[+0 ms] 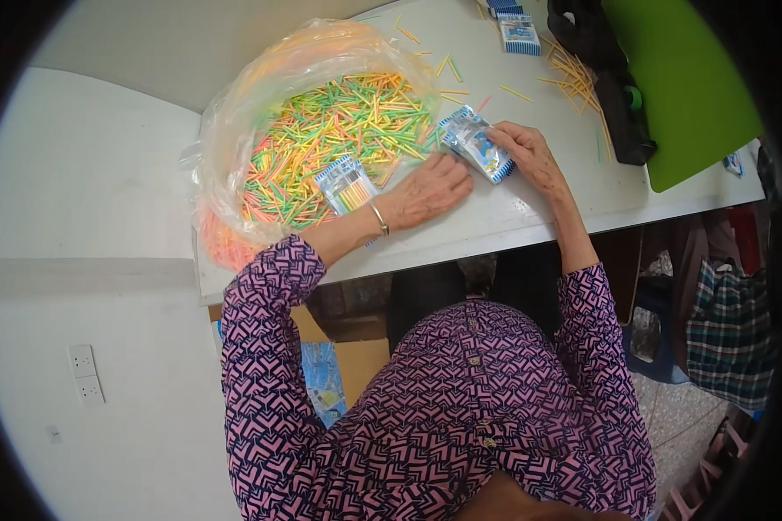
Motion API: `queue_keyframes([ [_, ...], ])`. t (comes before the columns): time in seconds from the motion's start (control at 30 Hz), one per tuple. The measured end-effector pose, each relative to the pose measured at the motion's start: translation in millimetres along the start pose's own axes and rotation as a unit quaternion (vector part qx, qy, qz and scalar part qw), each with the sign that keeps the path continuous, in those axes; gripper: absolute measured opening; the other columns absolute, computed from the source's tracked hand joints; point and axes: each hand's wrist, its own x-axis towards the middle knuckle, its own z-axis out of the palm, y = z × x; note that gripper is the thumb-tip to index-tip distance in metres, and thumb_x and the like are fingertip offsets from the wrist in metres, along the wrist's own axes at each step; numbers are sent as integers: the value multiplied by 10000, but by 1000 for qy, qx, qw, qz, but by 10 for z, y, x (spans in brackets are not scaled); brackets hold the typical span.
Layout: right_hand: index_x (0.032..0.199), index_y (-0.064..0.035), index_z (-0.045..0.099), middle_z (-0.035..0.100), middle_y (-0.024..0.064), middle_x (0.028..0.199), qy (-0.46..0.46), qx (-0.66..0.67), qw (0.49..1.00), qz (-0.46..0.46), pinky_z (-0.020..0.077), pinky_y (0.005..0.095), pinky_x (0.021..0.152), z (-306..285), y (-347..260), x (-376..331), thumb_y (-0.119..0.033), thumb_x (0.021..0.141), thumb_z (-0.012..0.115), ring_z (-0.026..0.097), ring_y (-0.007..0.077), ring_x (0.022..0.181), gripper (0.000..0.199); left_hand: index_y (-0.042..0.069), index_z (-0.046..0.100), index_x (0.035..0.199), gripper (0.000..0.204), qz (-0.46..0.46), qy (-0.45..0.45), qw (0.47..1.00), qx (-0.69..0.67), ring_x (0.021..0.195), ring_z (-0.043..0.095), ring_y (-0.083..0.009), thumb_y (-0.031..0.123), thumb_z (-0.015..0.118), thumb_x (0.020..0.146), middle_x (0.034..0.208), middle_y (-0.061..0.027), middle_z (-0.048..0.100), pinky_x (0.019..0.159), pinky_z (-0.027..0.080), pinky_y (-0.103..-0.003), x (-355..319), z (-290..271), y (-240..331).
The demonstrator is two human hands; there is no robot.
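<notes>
My right hand (532,158) grips a small blue, white and silver packet (476,143) by its right side, thumb and fingers closed on it. Close to the packet's lower left is my left hand (427,191), its fingers curled together with the back of the hand up. Whatever those fingers hold, if anything, is hidden. Beside my left wrist, a second packet (346,186) with a clear window showing coloured sticks lies against the pile. A large clear plastic bag (235,148) lies open on the left, full of short thin sticks (339,130) in yellow, green, orange and pink.
Loose sticks are scattered on the white table (495,221) beyond my hands. At the back stands another blue and white packet (520,35). To the right are a heap of yellowish sticks (573,78), a black device (621,113) and a green board (695,95). The table's front edge runs below my forearms.
</notes>
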Motion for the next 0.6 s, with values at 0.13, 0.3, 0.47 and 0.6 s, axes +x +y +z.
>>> queue_keyframes([
  [0.13,902,-3,662,540,-47,703,16,12,1000,0,357,185,602,19,-66,-27,-259,894,572,449,29,667,271,32,514,932,199,-2,-13,997,73,921,501,-251,114,512,751,934,-120,506,837,414,-349,-84,38,-363],
  [0.3,897,-9,672,535,-46,680,53,21,998,11,351,188,579,-1,-78,-85,-272,885,584,446,33,638,278,31,548,847,110,-96,110,987,-68,889,509,-280,84,565,752,877,-114,526,785,417,-358,-61,-85,-622],
  [0.47,893,-18,670,555,-53,708,61,34,997,22,363,170,608,-15,-135,-110,-282,886,585,462,17,660,277,16,579,868,151,-211,193,953,-101,860,534,-306,149,596,798,888,-126,552,751,436,-387,-206,-253,-857],
  [0.6,891,-19,668,556,-54,711,69,33,997,19,359,166,607,-42,-21,-69,-275,889,581,460,14,659,270,16,580,920,333,-208,88,970,-88,900,523,-310,308,656,777,942,-153,554,797,423,-397,-174,-209,-659],
])
